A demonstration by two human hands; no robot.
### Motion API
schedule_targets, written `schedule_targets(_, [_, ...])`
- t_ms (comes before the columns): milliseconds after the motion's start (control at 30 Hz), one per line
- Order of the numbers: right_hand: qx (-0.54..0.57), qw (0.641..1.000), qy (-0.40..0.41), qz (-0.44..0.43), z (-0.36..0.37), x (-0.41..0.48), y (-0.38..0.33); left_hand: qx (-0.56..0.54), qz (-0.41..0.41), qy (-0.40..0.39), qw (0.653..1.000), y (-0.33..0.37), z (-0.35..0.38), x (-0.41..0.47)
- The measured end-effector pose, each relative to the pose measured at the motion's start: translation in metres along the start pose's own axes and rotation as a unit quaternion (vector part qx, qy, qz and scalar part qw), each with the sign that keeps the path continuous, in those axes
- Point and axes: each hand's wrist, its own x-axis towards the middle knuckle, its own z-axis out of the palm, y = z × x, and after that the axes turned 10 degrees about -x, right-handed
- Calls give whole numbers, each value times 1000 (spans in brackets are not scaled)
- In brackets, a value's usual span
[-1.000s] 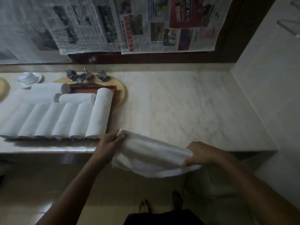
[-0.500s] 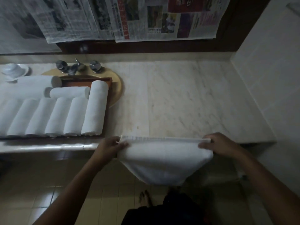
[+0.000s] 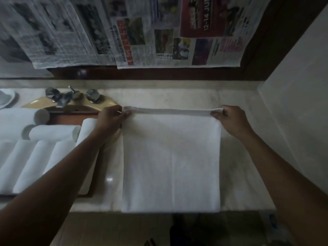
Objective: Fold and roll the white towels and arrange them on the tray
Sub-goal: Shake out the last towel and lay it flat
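A white towel [image 3: 171, 160] lies spread flat on the marble counter [image 3: 241, 174], reaching from mid-counter to the front edge. My left hand [image 3: 111, 119] pinches its far left corner. My right hand [image 3: 230, 119] pinches the far right corner, holding the far edge taut. To the left, a brown tray [image 3: 71, 118] holds several rolled white towels [image 3: 30, 162] side by side, with more rolls [image 3: 53, 132] lying crosswise behind them. My left forearm crosses over the tray's right side.
A tan basin with a chrome tap [image 3: 62, 98] and two knobs sits behind the tray. A white dish [image 3: 5, 100] is at far left. Newspaper sheets [image 3: 159, 32] hang over the wall behind. A tiled wall [image 3: 292, 103] bounds the counter on the right.
The towel hung off the counter's front edge between my hands; both hands have moved away from me, and it now lies flat on the counter.
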Motion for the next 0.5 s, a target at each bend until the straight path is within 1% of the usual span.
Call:
schedule_targets(167, [19,998,67,8,1,97,-7,67,46,56,995,20,11,90])
schedule_targets(333, [15,992,123,-9,23,176,-4,186,114,118,969,30,35,162])
schedule_targets(400, [-6,992,126,-5,40,202,3,206,135,130,960,21,47,185])
schedule_targets(500, [-28,993,113,17,76,231,19,229,119,138,956,-10,68,214])
